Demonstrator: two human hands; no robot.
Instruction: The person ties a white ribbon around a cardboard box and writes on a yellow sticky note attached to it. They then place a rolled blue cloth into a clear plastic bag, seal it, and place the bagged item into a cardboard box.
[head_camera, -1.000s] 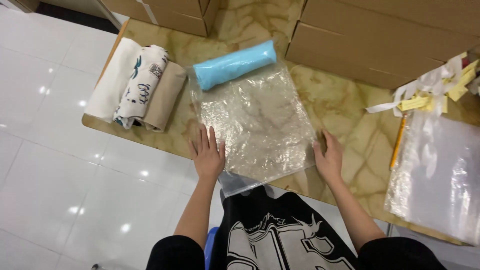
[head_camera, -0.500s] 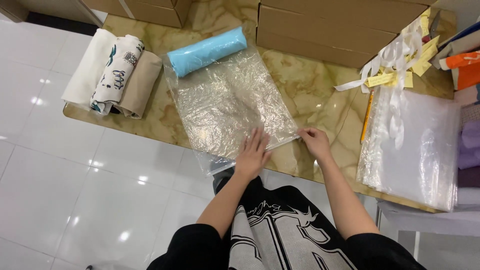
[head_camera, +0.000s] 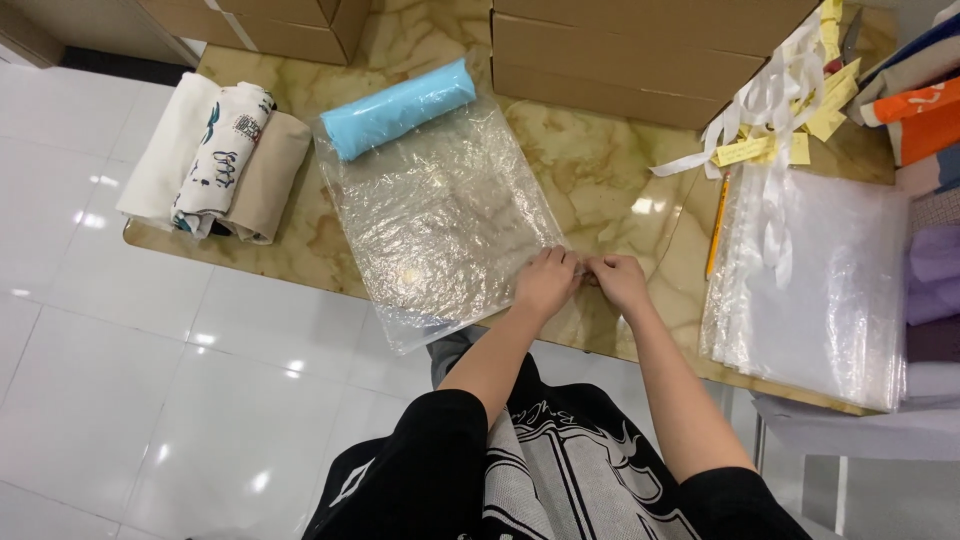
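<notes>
— Where are my hands right now?

— Both sit together at the near right corner of the clear plastic bag (head_camera: 440, 215). My left hand (head_camera: 545, 283) lies over that corner with its fingers curled down onto the film; my right hand (head_camera: 620, 280) is just beside it, off the bag's edge, fingertips meeting the left's. They look to be pinching the corner between them, though I cannot tell how much film is actually caught.

— And the bag itself?

— Flat on the marble desk (head_camera: 600, 160), stretching away from my hands up and to the left. Its near edge hangs slightly over the desk's front. The left hand is the nearer one to the bag's body; the right only reaches its rim.

— What's inside?

— A light blue rolled cloth (head_camera: 400, 108) at the far end of the bag, well apart from my hands, its long axis running across the bag, tilted a little.

— Around the bag?

— Left of the bag, three rolled cloths (head_camera: 215, 160) side by side. Beyond it, cardboard boxes (head_camera: 640, 50). Right of it, a stack of clear bags (head_camera: 830, 280), with white ribbons and yellow tags (head_camera: 780, 120) at that stack's far end.
</notes>
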